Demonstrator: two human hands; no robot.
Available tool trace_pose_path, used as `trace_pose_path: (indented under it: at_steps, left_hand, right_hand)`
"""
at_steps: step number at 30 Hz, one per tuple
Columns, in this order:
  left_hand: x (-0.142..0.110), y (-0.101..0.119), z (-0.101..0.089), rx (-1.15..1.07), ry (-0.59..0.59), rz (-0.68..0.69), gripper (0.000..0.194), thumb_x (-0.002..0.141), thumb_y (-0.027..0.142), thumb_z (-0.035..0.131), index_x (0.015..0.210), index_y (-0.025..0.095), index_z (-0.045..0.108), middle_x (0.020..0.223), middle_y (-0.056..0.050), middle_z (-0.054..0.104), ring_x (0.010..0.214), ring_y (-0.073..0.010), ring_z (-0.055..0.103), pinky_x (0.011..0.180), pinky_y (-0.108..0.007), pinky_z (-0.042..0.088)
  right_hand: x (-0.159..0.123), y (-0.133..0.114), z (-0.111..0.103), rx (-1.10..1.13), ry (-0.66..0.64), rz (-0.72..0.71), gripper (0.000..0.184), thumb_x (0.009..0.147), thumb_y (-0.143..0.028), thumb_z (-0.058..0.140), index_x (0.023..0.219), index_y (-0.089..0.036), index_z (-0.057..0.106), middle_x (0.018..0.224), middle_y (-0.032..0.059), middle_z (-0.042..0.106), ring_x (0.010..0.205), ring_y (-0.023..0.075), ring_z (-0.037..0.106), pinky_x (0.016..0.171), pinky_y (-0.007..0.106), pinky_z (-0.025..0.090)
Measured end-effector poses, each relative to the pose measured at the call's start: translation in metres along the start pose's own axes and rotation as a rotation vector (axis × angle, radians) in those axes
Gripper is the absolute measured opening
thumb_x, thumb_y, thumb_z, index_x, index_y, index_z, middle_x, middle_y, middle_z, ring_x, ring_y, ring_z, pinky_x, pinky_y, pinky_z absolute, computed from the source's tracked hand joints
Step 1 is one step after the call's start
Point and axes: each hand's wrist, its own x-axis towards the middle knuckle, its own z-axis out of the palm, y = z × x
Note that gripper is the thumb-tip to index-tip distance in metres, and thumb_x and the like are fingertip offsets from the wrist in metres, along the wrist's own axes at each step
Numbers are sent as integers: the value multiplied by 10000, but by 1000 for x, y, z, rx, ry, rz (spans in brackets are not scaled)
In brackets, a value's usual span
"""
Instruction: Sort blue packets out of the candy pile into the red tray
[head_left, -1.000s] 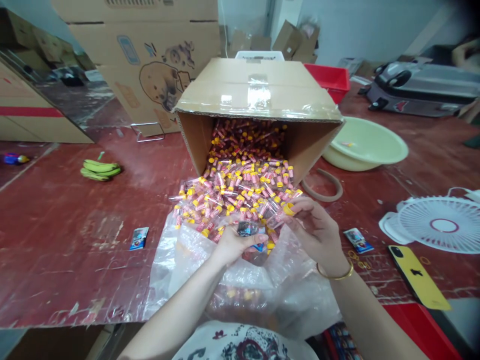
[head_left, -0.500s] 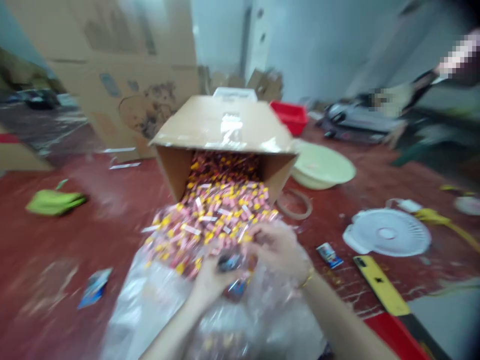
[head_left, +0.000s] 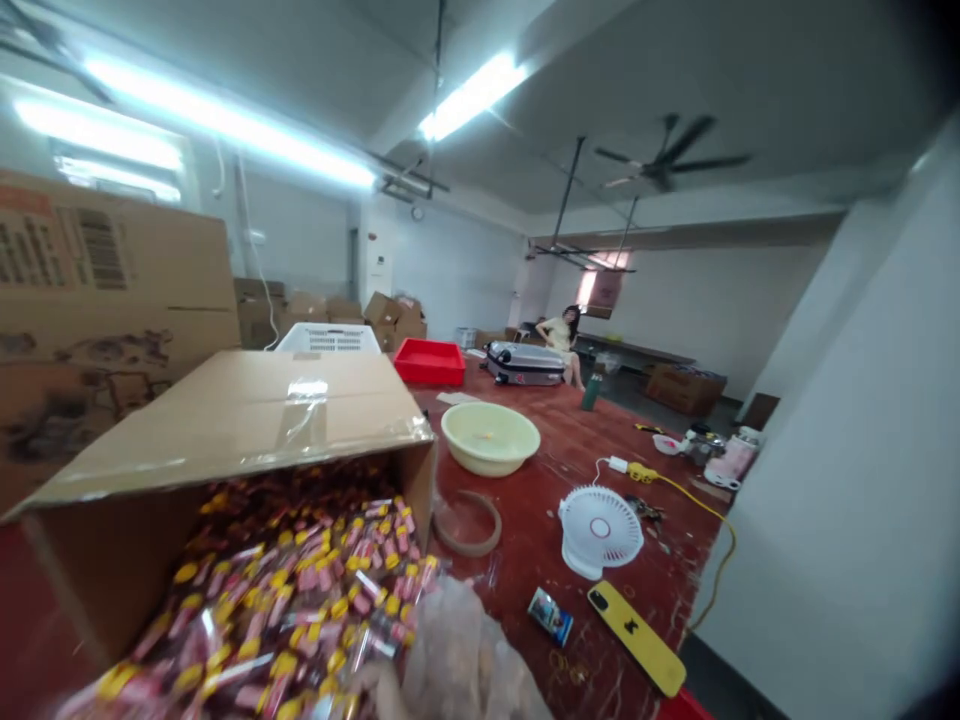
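Note:
A small part of my right hand (head_left: 379,692) shows at the bottom edge, beside the yellow-capped pieces. Its fingers are blurred and mostly cut off, so what they hold cannot be made out. My left hand is out of view. Small clear tubes with yellow caps and pink contents (head_left: 300,600) spill from an open cardboard box (head_left: 247,400) lying on its side. A crumpled clear plastic sheet (head_left: 465,650) lies right of the hand.
On the red table (head_left: 525,540) are a tape ring (head_left: 480,548), a pale green basin (head_left: 491,465), a white fan (head_left: 600,527), a small blue packet (head_left: 551,615) and a yellow phone (head_left: 637,640). Behind stand a red tray (head_left: 429,375) and a suitcase (head_left: 525,363). A person (head_left: 559,335) sits farther back.
The view has swung up and to the right, so the box and tubes sit lower left. My left hand has left the view; my right hand is mostly cut off.

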Motion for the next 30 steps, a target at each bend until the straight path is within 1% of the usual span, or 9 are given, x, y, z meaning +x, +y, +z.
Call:
trace_pose_path:
  at_steps: [2, 4, 5, 8, 10, 12, 17, 21, 30]
  left_hand:
    - [-21, -18, -12, -34, 74, -86, 418, 659, 524, 737, 1024, 328, 684, 909, -38, 740, 868, -307, 687, 640, -411, 564]
    - [-44, -33, -24, -83, 140, -172, 393, 587, 475, 801, 934, 310, 715, 858, -31, 745, 850, -291, 693, 639, -366, 561]
    - [-53, -39, -29, -116, 149, -207, 390, 571, 443, 822, 906, 269, 720, 844, -39, 743, 825, -266, 695, 651, -336, 556]
    - [-69, -48, -39, -211, 57, -246, 358, 576, 331, 848, 864, 169, 709, 787, -53, 729, 702, -183, 675, 605, -245, 515]
    - [-72, -50, -41, -224, 28, -232, 320, 603, 304, 838, 837, 135, 701, 739, -49, 714, 641, -142, 646, 586, -213, 488]
    - [-74, -49, -41, -226, 28, -221, 311, 619, 303, 828, 834, 120, 697, 718, -46, 703, 615, -128, 628, 589, -212, 481]
    - [-78, -47, -39, -227, 37, -241, 336, 616, 304, 826, 852, 112, 684, 720, -52, 694, 596, -138, 617, 565, -231, 477]
    - [-77, -47, -38, -233, 22, -246, 356, 616, 311, 824, 879, 119, 679, 732, -55, 702, 623, -159, 638, 631, -269, 505]
    - [-77, -47, -39, -179, 28, -241, 353, 630, 323, 819, 898, 134, 687, 778, -51, 714, 665, -152, 640, 629, -251, 505]
  right_hand:
    - [-24, -20, 6, 8, 12, 56, 463, 584, -359, 764, 964, -333, 503, 726, -69, 576, 688, 155, 622, 561, 242, 501]
    - [-40, -34, 8, 52, -19, 71, 680, 457, -229, 802, 1010, -362, 429, 842, -90, 587, 780, 168, 630, 630, 271, 530]
    - [-45, -38, 8, 13, 16, 23, 684, 501, -185, 770, 1058, -344, 406, 913, -60, 579, 815, 166, 624, 676, 289, 534]
    - [-50, -40, 4, -84, 74, -120, 668, 546, -102, 730, 1080, -276, 367, 978, 2, 521, 848, 157, 596, 711, 290, 528]
    - [-53, -39, 4, -83, 55, -154, 650, 574, -86, 712, 1076, -272, 343, 980, 6, 497, 862, 150, 583, 694, 268, 524]
    - [-56, -39, 7, -70, 25, -155, 635, 593, -73, 697, 1065, -278, 325, 990, 4, 490, 873, 146, 576, 680, 252, 522]
    - [-60, -37, 10, -71, 24, -170, 642, 593, -63, 694, 1062, -281, 313, 993, 2, 483, 888, 150, 570, 710, 267, 521]
    - [-61, -38, 8, -98, 41, -190, 619, 604, -70, 685, 1058, -283, 323, 966, -4, 475, 879, 154, 567, 718, 279, 521]
    - [-60, -36, 10, -169, 96, -218, 610, 588, -99, 710, 1041, -264, 337, 938, 0, 478, 905, 178, 562, 727, 296, 520]
